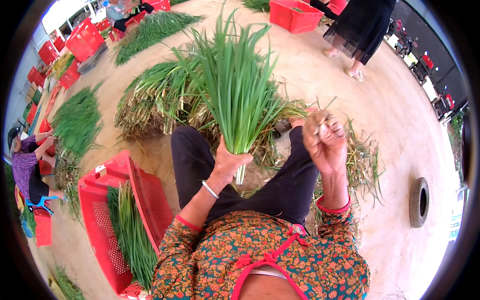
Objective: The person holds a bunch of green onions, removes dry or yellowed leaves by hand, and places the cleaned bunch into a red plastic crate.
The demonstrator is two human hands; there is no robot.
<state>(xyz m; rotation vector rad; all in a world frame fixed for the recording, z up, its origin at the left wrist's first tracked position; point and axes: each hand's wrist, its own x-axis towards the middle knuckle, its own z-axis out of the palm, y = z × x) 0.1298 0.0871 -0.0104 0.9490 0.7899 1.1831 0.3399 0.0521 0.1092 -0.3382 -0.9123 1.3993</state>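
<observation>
My left hand (228, 161) is closed round the lower stems of a bunch of garlic chives (239, 95). The bunch stands upright between my knees, leaves fanned out at the top and pale cut-looking ends below my fist. Raised beside my right knee, my right hand (326, 141) has its fingers curled in; whether something small is in them is hidden. Just beyond my legs lies a heap of uncleaned garlic chives (160, 95) with dry, brownish bases. Dry leaf scraps (356, 167) litter the ground by my right hand.
At my left a tilted red plastic crate (100, 185) holds green chives (131, 230). More chive heaps (77, 120) lie on the floor. A person (27, 165) sits far left; another in a black skirt (362, 30) stands beyond. A tyre (419, 202) is at right, a red crate (295, 17) behind.
</observation>
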